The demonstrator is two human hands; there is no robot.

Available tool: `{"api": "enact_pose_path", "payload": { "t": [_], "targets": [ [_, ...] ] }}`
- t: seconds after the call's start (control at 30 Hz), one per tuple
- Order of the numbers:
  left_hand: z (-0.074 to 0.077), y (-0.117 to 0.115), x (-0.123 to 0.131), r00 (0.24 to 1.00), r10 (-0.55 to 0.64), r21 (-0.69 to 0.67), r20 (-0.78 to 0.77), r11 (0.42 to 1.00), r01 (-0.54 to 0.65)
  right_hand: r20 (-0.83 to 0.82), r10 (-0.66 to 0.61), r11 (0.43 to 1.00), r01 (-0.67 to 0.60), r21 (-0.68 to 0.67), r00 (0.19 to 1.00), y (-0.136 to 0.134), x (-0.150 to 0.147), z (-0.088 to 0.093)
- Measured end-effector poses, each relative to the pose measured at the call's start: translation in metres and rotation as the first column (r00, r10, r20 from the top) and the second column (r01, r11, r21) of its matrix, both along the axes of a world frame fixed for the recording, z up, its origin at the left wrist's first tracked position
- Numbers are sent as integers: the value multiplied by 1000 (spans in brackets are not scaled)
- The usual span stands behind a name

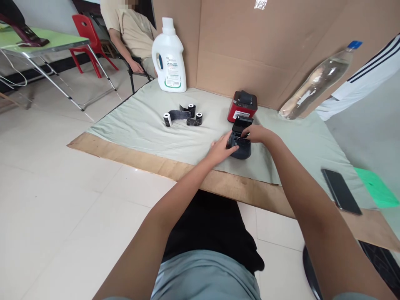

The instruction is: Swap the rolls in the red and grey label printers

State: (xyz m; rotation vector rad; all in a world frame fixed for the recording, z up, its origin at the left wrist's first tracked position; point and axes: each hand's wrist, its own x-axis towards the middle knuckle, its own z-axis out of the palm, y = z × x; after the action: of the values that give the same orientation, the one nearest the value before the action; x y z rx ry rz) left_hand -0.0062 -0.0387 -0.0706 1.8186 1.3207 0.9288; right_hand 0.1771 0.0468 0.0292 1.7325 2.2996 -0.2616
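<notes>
Working at a black device (pixel 242 153) on the pale cloth (pixel 146 137), just on the near side of the red box (pixel 243 109), with its lid (pixel 242 124) standing open toward that box. Looks stiff, hard-shelled and fairly light, so probably apt to slide on loose cloth; likely most fragile at the lid's hinge. Best held low around the rounded body, never by the lid. Grasping that body by its left flank with the left hand (pixel 221 148). Reaching into the opening under the lid with the right hand (pixel 258 134); cannot tell whether pinching anything there. Farther out, left of the red box, see small dark rolls (pixel 179 114), then a white jug (pixel 171 62) beyond. Right of the red box, note a clear bottle (pixel 321 79); nearer, a phone (pixel 341 191) lying flat.
</notes>
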Motion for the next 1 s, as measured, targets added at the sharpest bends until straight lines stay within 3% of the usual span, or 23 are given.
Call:
{"api": "enact_pose_path", "payload": {
  "t": [0.1,0.2,0.3,0.37,0.47,0.63,0.77,0.87,1.0],
  "targets": [
    [-2,2,0,1000,3,10,31,1000,-3,-52,23,991,-16,131,998,-7,9,11],
    [-1,5,-1,983,39,53,178,997,-49,-185,43,952,16,306,982,-24,12,20],
    [6,8,-3,882,132,-20,453,990,-138,-349,97,957,8,289,932,-47,4,23],
    [13,7,-6,780,182,-137,598,983,-124,-437,147,968,-38,248,887,-61,-7,21],
    [22,4,-11,708,181,-179,682,981,-78,-609,209,972,-95,214,765,-74,-21,13],
    [30,-4,-14,646,103,-72,756,995,-75,-878,-66,998,53,-47,475,-82,-30,-3],
    [32,-6,-12,595,62,-66,801,998,-15,-940,-114,992,83,-92,322,-83,-30,-9],
    [30,-3,-11,596,97,-92,797,995,-40,-946,-98,993,91,-73,310,-83,-30,-11],
    [25,4,-12,613,182,-138,768,983,-119,-931,-3,996,84,30,366,-74,-34,-12]
  ]
}}
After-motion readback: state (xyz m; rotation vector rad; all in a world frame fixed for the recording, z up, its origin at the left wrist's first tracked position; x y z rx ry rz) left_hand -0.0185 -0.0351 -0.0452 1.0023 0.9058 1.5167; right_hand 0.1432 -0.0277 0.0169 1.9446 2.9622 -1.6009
